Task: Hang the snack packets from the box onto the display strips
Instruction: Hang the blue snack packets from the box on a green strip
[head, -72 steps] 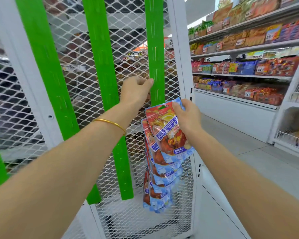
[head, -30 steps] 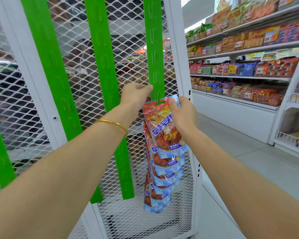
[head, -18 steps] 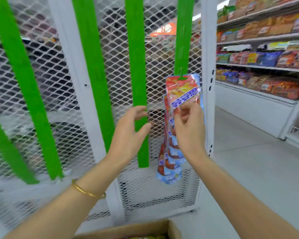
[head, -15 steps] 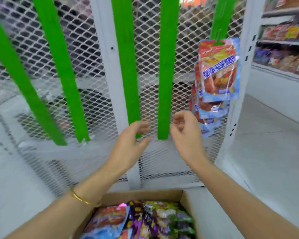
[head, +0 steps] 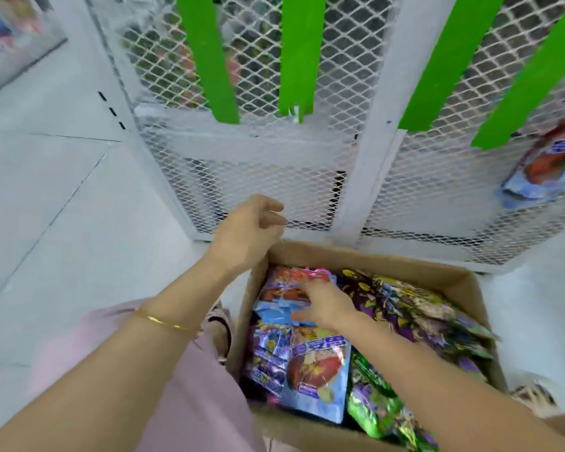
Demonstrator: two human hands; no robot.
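An open cardboard box (head: 405, 260) on the floor holds several snack packets. My right hand (head: 325, 306) reaches into its far left part and pinches a red and blue packet (head: 282, 288) between thumb and fingers. A second red and blue packet (head: 317, 370) lies nearer me, with purple and green packets (head: 415, 308) to the right. My left hand (head: 248, 233) hovers over the box's far left corner, fingers loosely curled, holding nothing. Green display strips (head: 299, 53) hang on the white mesh rack (head: 369, 177). Hung packets (head: 548, 168) show at the right edge.
More green strips (head: 209, 60) (head: 437, 66) (head: 532, 83) hang bare at their lower ends. The rack stands just behind the box. Grey tiled floor (head: 62, 190) spreads to the left. My pink garment (head: 190, 386) is beside the box's left wall.
Both hands let go of the hung packet and dropped from the strip. The view swung down to the box. My right hand went into it onto a red and blue packet.
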